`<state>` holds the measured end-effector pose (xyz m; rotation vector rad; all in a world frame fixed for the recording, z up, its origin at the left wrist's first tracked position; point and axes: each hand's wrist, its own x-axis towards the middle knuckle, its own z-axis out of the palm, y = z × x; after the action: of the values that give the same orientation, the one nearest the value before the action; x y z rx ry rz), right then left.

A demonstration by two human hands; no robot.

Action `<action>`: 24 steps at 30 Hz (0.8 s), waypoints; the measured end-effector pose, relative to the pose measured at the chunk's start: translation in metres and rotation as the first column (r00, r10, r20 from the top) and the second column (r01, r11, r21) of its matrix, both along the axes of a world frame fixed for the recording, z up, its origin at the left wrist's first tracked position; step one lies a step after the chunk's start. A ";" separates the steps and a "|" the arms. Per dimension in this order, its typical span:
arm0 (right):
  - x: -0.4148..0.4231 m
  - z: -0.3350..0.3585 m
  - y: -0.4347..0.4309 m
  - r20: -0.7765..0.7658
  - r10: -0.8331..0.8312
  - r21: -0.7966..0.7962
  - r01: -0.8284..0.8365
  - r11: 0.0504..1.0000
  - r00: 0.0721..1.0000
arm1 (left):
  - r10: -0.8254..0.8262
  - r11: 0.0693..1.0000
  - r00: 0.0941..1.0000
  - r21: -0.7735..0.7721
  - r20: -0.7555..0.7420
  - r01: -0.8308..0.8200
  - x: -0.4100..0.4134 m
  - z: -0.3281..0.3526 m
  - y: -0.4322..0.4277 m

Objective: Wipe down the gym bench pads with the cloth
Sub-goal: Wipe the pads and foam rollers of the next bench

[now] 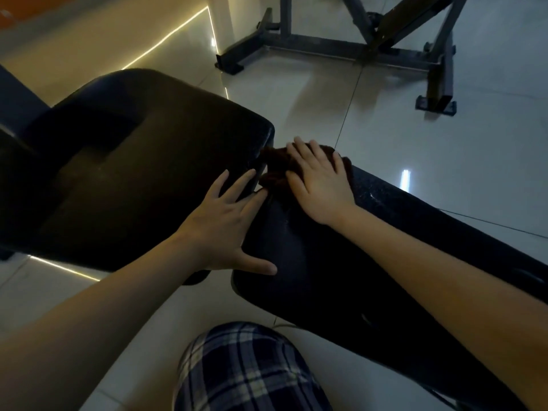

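On the black bench pad [341,262], the brown cloth [274,164] lies under the flat, spread right hand [318,180].

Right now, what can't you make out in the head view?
- Cloth: mostly under the right hand; its full extent is hidden.
- Gap between seat pad and long pad: covered by the cloth and the left hand.
- Long pad's far end: cut off by the right edge.
- Metal frame: top cut off by the upper edge.
- Pad grime: too dark to judge.
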<state>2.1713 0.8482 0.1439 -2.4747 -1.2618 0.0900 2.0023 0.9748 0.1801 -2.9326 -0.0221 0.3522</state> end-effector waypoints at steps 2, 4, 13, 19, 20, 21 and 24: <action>-0.012 -0.002 -0.014 -0.006 0.008 0.009 -0.008 1.000 1.000 | -0.003 1.000 1.000 -0.013 0.012 0.003 0.000 0.000 0.000; -0.033 -0.007 -0.043 -0.014 0.066 0.008 -0.065 0.998 0.998 | -0.005 0.999 1.000 -0.033 0.015 0.006 0.000 -0.001 0.000; -0.082 -0.047 -0.161 0.099 0.299 -0.058 -0.295 0.954 0.949 | -0.016 1.000 1.000 0.000 0.016 0.016 0.000 -0.003 0.002; -0.050 -0.010 -0.047 0.037 0.121 -0.011 -0.121 0.993 0.992 | -0.034 0.999 0.999 -0.001 0.020 0.034 -0.001 -0.003 0.002; -0.043 -0.003 -0.028 0.025 0.098 -0.023 -0.098 0.995 0.995 | -0.037 0.999 0.999 -0.007 0.031 0.037 0.000 -0.002 0.002; -0.038 0.002 -0.014 0.022 0.086 -0.038 -0.085 0.996 0.996 | -0.039 0.999 0.998 -0.011 0.039 0.039 0.000 -0.001 0.002; -0.039 0.004 -0.008 0.034 0.082 -0.043 -0.081 0.996 0.996 | -0.049 0.999 0.997 -0.011 0.057 0.050 0.000 0.000 0.002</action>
<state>2.1321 0.8406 0.1482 -2.4696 -1.3894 0.0937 2.0026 0.9765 0.1806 -2.9489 0.0454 0.2631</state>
